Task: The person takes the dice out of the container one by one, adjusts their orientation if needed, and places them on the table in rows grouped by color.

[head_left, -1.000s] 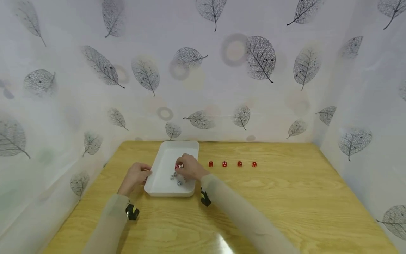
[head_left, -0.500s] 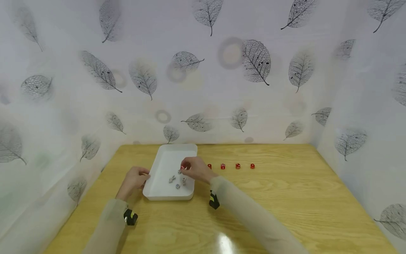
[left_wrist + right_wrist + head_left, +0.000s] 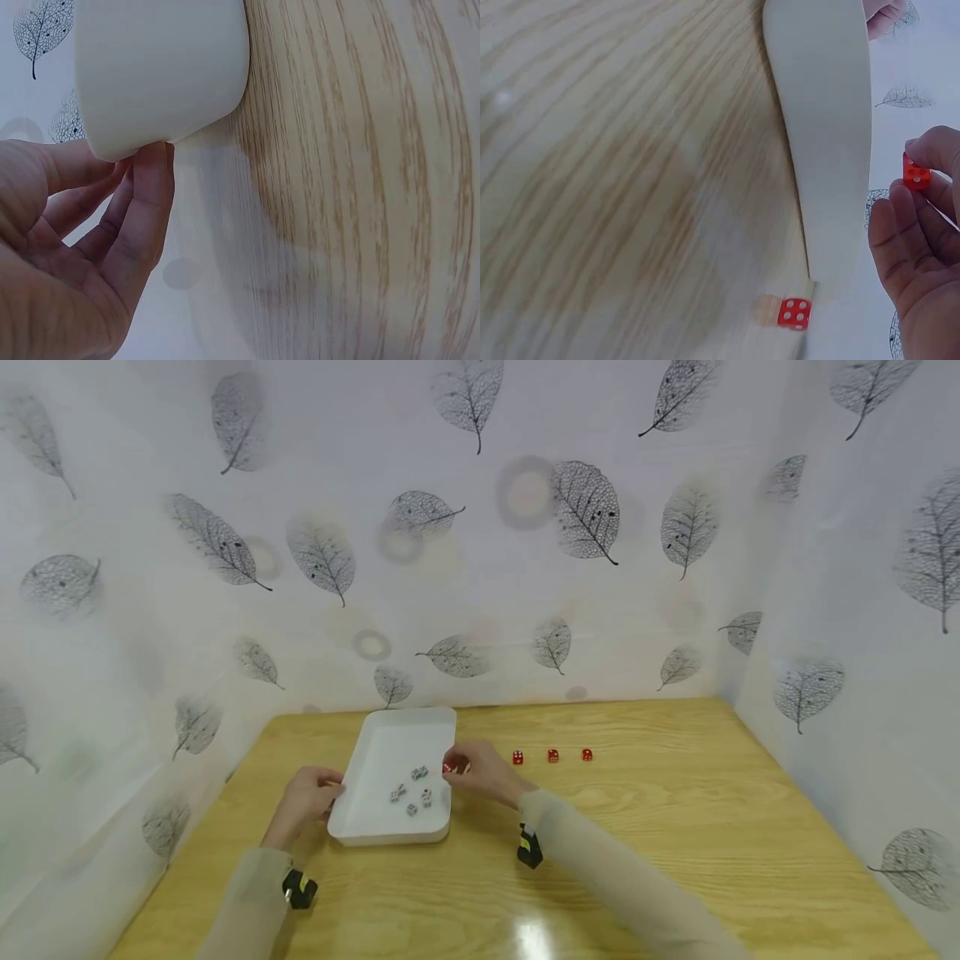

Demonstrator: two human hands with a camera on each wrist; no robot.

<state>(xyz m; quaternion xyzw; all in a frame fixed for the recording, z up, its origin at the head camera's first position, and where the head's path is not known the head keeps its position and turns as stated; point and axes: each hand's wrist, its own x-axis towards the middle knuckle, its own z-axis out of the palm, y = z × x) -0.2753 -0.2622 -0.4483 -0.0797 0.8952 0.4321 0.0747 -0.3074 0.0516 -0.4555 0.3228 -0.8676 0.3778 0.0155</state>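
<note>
My right hand (image 3: 487, 770) pinches a red die (image 3: 916, 172) between thumb and fingertips, over the right rim of a white tray (image 3: 390, 735). Several whitish dice (image 3: 412, 810) lie loosely grouped in the tray's front right part. At the tray's left side, my left hand (image 3: 306, 797) grips the rim. The left wrist view shows the thumb on one side of the tray wall (image 3: 165, 67) and fingertips (image 3: 154, 161) under its edge. To the right of the tray, red dice (image 3: 552, 756) stand spaced in a row, three of them visible. A red die (image 3: 794, 313) also sits on the wood in the right wrist view.
A wood-grain table (image 3: 637, 843) carries everything. Leaf-patterned sheeting (image 3: 480, 568) rises behind it and along both sides. The tray's far edge stands close to the back sheeting.
My right hand has carried the red die rightward from over the whitish dice to the tray's right rim, and now covers the left end of the red row. My left hand stays on the tray.
</note>
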